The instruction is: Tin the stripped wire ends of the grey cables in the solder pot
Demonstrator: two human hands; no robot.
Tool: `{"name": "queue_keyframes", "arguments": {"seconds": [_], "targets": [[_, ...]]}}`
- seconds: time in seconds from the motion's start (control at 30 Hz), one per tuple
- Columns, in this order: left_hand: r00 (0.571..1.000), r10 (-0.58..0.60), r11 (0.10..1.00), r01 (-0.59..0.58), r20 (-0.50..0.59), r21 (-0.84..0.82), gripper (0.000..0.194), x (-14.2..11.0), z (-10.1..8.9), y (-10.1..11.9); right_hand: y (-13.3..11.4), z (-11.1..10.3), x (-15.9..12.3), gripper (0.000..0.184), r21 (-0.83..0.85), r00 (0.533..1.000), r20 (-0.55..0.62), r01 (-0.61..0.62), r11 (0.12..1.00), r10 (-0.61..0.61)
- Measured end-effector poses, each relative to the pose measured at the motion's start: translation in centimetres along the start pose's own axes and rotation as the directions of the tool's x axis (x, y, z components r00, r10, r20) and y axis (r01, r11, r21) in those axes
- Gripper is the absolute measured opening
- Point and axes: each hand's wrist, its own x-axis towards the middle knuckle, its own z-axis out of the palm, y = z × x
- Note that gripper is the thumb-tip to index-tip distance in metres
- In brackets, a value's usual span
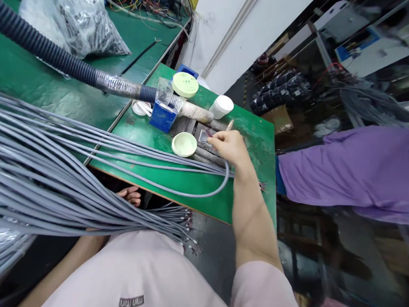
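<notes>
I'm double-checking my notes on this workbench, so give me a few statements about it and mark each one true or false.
1. A gray cable curves up to the right hand. True.
2. The left hand lies flat on the green table. False: the left hand is past the green table's near edge, partly hidden by the cable bundle.
3. The ribbed hose reaches the blue block. True.
4. The nearby person wears bright yellow. False: the nearby person wears purple.
</notes>
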Motion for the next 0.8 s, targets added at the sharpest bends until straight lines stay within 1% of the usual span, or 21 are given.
{"name": "queue_keyframes", "arguments": {"seconds": [0.1,0.17,0.33,0.43,0.5,0.6,0.8], "targets": [[0.999,0.039,0.999,-0.039,-0.008,0.033,0.022,-0.6,0.7,0.0,-1.7,0.6,-0.5,0.027,-0.006,0.997,0.039,0.068,0.998,-0.068],[0.998,0.058,0.998,-0.058,-0.011,0.04,0.02,-0.8,0.9,-0.1,-2.6,0.7,-0.5,0.027,-0.03,0.994,0.041,0.1,0.995,-0.099],[0.996,0.085,0.994,-0.084,-0.009,0.064,0.022,-0.4,0.0,-0.4,-3.8,0.2,-0.7,0.027,-0.039,0.992,-0.012,0.123,0.992,-0.124],[0.997,0.082,0.996,-0.081,-0.018,0.049,0.022,-0.1,-0.4,-0.4,-4.2,0.2,-0.8,0.028,-0.031,0.989,0.021,0.145,0.989,-0.145],[0.997,0.078,0.996,-0.078,-0.017,0.046,0.022,-0.2,-0.3,-0.4,-4.4,0.5,-0.6,0.027,-0.046,0.988,0.05,0.149,0.988,-0.147],[0.996,0.091,0.994,-0.09,-0.019,0.056,0.024,-0.8,0.6,-0.3,-4.7,1.3,-0.1,0.025,-0.103,0.985,0.102,0.148,0.984,-0.138],[0.989,0.127,0.991,-0.122,-0.08,0.063,0.019,-2.4,3.8,-0.4,-4.9,2.7,0.8,0.021,-0.204,0.978,0.172,0.156,0.966,-0.121]]}}
